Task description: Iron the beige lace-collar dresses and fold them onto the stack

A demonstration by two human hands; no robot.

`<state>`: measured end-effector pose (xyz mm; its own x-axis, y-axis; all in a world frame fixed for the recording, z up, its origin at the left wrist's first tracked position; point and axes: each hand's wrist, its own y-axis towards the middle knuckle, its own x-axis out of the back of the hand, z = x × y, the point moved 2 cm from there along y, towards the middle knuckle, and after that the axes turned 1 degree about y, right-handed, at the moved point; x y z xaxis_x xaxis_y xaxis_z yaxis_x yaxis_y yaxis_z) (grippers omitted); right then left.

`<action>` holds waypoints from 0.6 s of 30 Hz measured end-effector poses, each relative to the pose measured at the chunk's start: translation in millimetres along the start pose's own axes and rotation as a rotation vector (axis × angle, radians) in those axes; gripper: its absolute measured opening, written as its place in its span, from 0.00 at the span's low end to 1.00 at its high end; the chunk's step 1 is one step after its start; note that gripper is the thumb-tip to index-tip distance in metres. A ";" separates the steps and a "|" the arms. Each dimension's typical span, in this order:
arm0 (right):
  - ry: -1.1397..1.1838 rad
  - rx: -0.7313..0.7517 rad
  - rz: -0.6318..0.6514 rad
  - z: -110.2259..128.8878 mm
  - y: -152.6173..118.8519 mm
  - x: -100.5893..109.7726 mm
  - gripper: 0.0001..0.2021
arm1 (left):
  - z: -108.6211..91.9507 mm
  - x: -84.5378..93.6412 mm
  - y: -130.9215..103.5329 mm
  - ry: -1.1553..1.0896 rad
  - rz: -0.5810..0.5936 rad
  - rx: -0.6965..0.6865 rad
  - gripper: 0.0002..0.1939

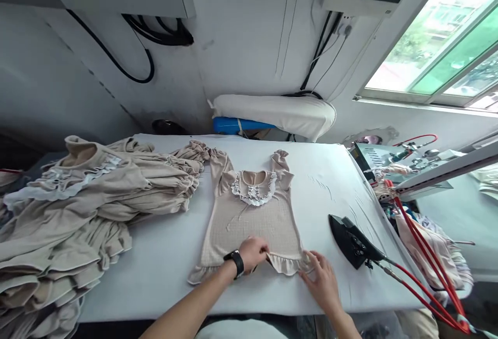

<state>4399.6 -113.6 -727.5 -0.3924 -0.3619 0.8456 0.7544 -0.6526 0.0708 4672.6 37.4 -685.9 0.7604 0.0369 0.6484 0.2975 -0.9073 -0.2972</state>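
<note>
A small beige dress (257, 225) lies flat, front up, on the white-covered pressing table (155, 266). White ruffled lace rims its round collar, and a gathered frill runs along the hem. My left hand (252, 252), with a black watch on its wrist, is closed on the hem near the middle and lifts the edge a little. At the hem's right corner, my right hand (322, 281) pinches the frill between thumb and fingers. To the right, a black iron (355, 240) rests on the table, apart from my right hand.
Several similar beige garments (97, 194) are heaped on the left. Red hoses (424, 245) run from the iron along the right side. A padded white sleeve board (272, 111) stands at the back wall, and a metal machine (381, 157) at the right.
</note>
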 end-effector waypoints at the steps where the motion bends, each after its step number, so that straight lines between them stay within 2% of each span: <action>1: 0.048 -0.043 -0.003 -0.7 4.7 -2.8 0.24 | 2.1 7.9 6.7 -0.024 -0.025 0.043 0.08; 5: 0.189 -0.282 0.070 -2.0 33.2 -0.5 0.24 | 0.5 33.0 29.6 -0.041 -0.158 0.147 0.10; 7: 0.182 -0.375 0.066 -3.1 39.0 3.6 0.27 | -7.0 41.2 26.4 -0.017 -0.248 0.176 0.09; 8: 0.183 -0.414 0.059 -5.4 37.4 5.2 0.28 | -10.7 44.7 17.6 0.007 -0.304 0.167 0.09; 9: 0.195 -0.448 0.058 -9.1 32.7 6.3 0.30 | -13.0 47.5 3.4 0.035 -0.350 0.135 0.09; 11: 0.225 -0.486 0.076 -20.1 16.2 6.1 0.33 | -8.1 50.1 -40.8 0.085 -0.372 0.015 0.09; 13: 0.209 -0.463 0.096 -30.9 -3.0 2.9 0.35 | 14.8 48.4 -99.2 0.103 -0.340 -0.062 0.09; 14: 0.182 -0.452 0.094 -34.5 -11.2 0.2 0.36 | 32.9 46.7 -129.1 0.102 -0.354 -0.027 0.11; 16: 0.115 -0.488 0.081 -35.5 -21.1 -6.6 0.37 | 74.8 42.5 -179.9 0.072 -0.508 0.195 0.20; 18: 0.046 -0.555 0.067 -26.4 -21.3 -12.6 0.37 | 108.9 33.1 -206.3 -0.010 -0.643 0.394 0.25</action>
<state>4374.6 -112.7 -753.7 -0.3851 -0.4352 0.8138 0.3932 -0.8751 -0.2820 4699.2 271.5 -679.4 0.3713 0.5143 0.7731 0.8676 -0.4888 -0.0915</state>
